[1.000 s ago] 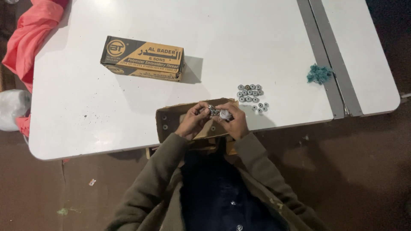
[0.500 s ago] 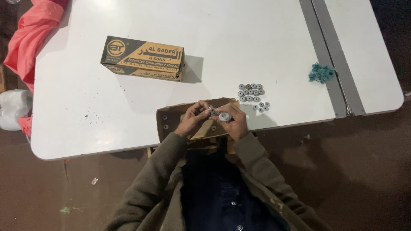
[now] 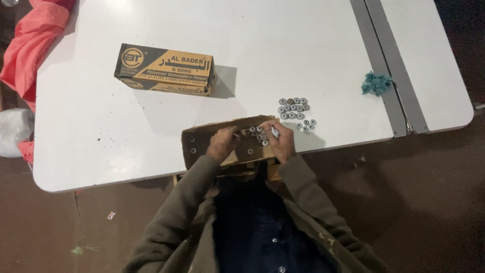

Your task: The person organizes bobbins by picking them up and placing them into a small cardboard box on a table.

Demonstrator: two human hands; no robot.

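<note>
Lower centre: open cardboard tray (image 3: 194,144) of small silver bobbins (image 3: 256,134); our left hand (image 3: 222,143), formerly beside the right, now apart, fingers curled, grasp unclear; right hand (image 3: 281,141) pinches one bobbin; sorted cluster (image 3: 295,111) just right.

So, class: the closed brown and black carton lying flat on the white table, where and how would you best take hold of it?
Grip the carton across its two long side faces, coming from above. It lies flat with bare table all around, so both faces are probably free to reach.
</note>
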